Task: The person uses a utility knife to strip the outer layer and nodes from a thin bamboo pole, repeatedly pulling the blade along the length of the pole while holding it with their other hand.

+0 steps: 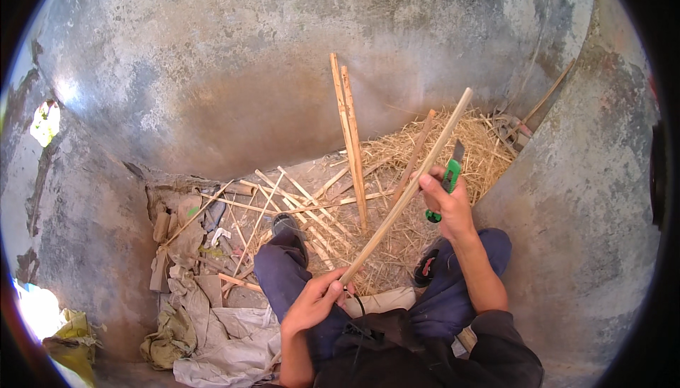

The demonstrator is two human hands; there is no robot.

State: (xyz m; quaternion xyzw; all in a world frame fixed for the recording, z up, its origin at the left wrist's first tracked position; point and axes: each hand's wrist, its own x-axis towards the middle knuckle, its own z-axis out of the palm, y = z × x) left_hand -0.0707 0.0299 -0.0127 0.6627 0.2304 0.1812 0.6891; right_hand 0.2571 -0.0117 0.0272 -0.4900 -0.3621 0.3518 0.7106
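Note:
A long pale wooden stick (pixel 386 226) slants across in front of me, its far end up to the right. Near its lower end, my left hand (pixel 316 301) is closed around it. My right hand (pixel 451 205) grips a green utility knife (pixel 451 175), whose dark blade points up and away. The thumb and fingers of that hand also pinch the stick a little past its middle. The blade stands beside the stick, apart from it.
Two wooden strips (pixel 348 126) lean upright on the grey wall (pixel 269 55). Pale shavings (pixel 460 140) heap at the far right. Several thin sticks (pixel 304 200) lie scattered by my left shoe (pixel 287 226). Crumpled sacks (pixel 230 338) and wood blocks (pixel 160 267) lie left.

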